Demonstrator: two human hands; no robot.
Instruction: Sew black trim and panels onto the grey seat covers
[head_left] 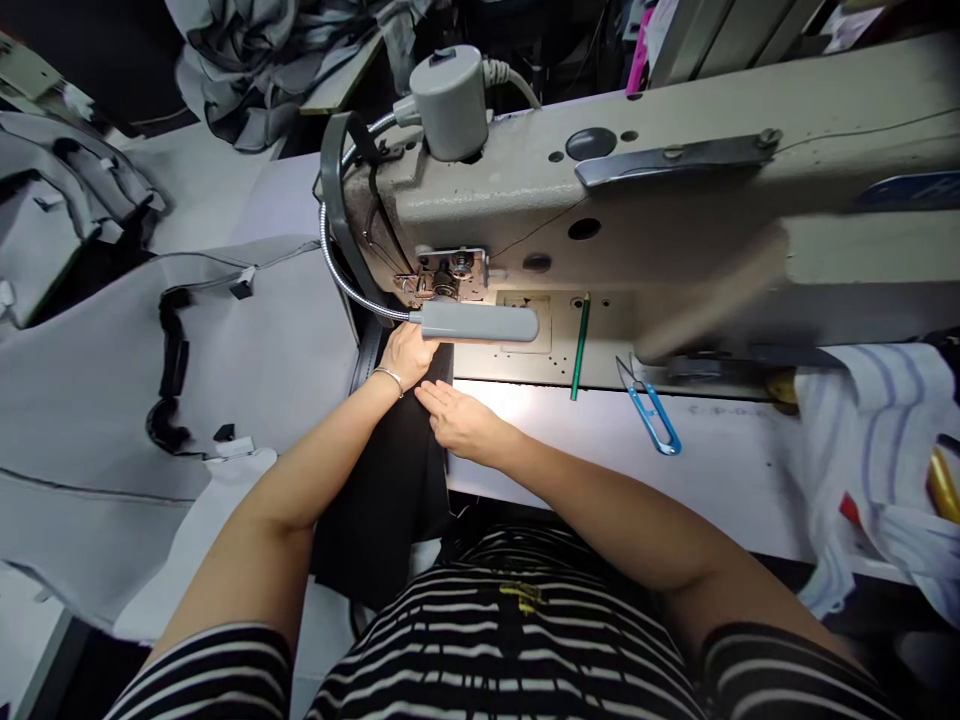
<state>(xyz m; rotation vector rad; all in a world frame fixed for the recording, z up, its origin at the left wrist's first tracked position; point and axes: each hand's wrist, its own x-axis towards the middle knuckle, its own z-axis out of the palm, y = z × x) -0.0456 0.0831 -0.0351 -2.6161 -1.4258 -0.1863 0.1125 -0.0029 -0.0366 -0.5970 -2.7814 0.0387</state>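
A beige industrial sewing machine (675,200) spans the table's far side. A strip of black fabric (390,480) runs from my lap up under its needle area, below a grey gooseneck lamp (480,322). My left hand (409,352), with a bracelet on the wrist, rests on the black fabric just under the lamp, fingers partly hidden by it. My right hand (459,418) lies flat beside it with fingers stretched out, pressing the fabric's right edge.
Blue thread snips (654,412) and a green pencil (580,345) lie on the white table (637,470) right of my hands. Grey fabric panels with black trim (172,370) spread to the left. A striped cloth (885,440) sits far right.
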